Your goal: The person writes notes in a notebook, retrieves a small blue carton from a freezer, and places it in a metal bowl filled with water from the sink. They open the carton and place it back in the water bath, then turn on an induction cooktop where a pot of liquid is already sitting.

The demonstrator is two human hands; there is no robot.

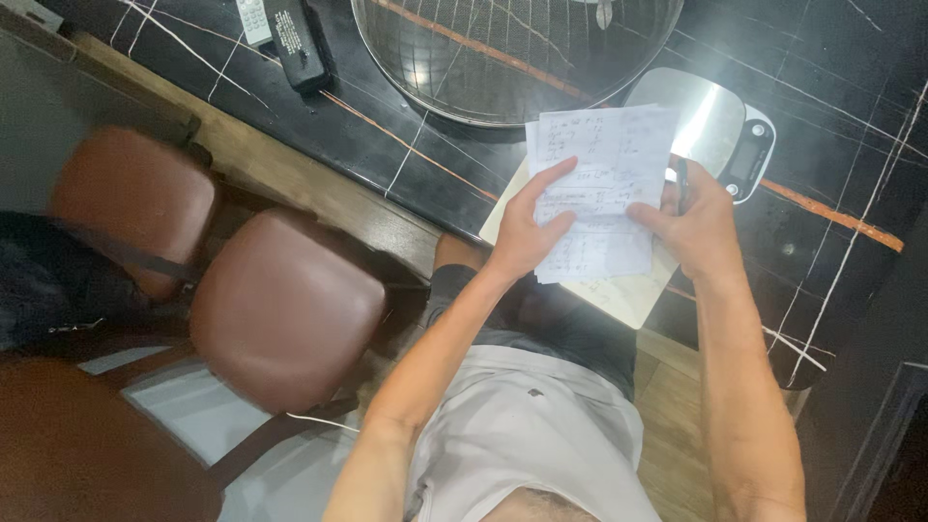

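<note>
I hold a few white sheets of handwritten paper (pixel 604 169) in front of me with both hands. My left hand (pixel 530 230) grips the lower left edge, thumb on top of the sheets. My right hand (pixel 694 224) pinches the right edge and also holds a dark pen (pixel 681 184) between its fingers. The papers hang above a pale board (pixel 619 295) at the edge of a black marble-patterned table (pixel 831 145).
A large metal mesh bowl (pixel 512 58) sits on the table ahead. A silver kitchen scale (pixel 725 126) lies right of the papers. A black remote and a white remote (pixel 285 34) lie at the top left. Brown padded stools (pixel 285 309) stand at my left.
</note>
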